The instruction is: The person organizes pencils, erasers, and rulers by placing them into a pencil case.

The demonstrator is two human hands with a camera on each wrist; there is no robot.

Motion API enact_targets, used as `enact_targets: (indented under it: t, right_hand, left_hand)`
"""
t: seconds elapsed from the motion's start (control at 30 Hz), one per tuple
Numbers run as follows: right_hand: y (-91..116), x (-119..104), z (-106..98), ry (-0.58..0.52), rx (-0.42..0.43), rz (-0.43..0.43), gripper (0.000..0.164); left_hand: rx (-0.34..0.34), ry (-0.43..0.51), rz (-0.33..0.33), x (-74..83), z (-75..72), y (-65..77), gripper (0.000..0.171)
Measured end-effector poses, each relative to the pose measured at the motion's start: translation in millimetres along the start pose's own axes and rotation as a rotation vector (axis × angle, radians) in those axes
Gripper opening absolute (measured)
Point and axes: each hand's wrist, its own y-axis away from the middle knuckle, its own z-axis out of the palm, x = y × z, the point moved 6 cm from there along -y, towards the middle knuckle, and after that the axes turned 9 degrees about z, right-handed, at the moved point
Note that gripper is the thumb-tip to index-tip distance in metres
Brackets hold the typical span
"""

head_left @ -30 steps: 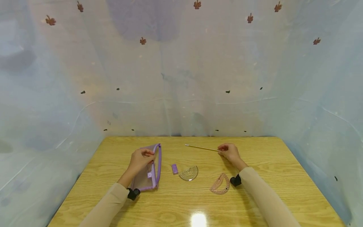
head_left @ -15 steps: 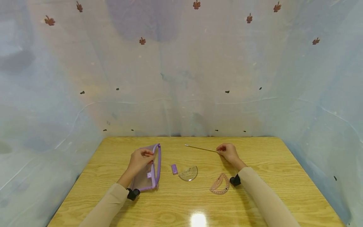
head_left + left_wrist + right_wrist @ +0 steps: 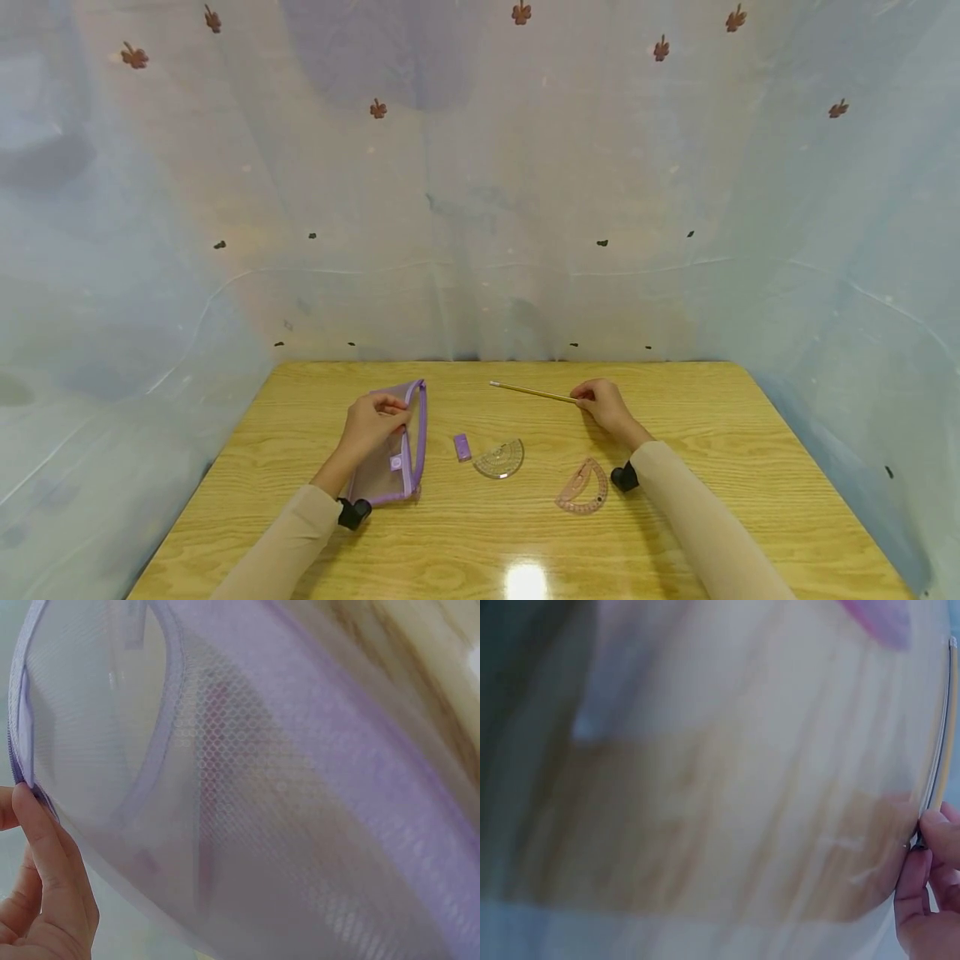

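My left hand [image 3: 372,423] pinches the upper edge of a see-through mesh zip pouch [image 3: 375,479] with purple trim, its mouth parted on the right side. In the left wrist view, thumb and finger hold the purple zip edge [image 3: 26,735], and a reddish strip shows blurred through the mesh. My right hand [image 3: 603,404] pinches the right end of a yellow pencil [image 3: 532,392], whose whitish end points left. Dark stripes run along the pencil [image 3: 945,727] in the right wrist view; its gripped tip is partly hidden by the fingers.
Between the hands lie a small purple rectangular block [image 3: 462,447] and a clear half-round protractor [image 3: 500,459]. A pink protractor [image 3: 583,487] is near the right wrist. Patterned cloth [image 3: 480,250] hangs behind and beside the wooden table [image 3: 450,542].
My right hand has shifted slightly left and now grips a little farther along the pencil, which stays nearly in place. The left hand and pouch have not visibly moved.
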Motion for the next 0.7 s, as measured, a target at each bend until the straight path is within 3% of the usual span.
enact_targets:
  t: [0.7]
  right_hand:
    - [6.0, -7.0, -0.5, 0.040, -0.035, -0.078, 0.013]
  left_hand:
    - [0.006, -0.009, 0.012, -1.8, -1.1, 0.7, 0.010]
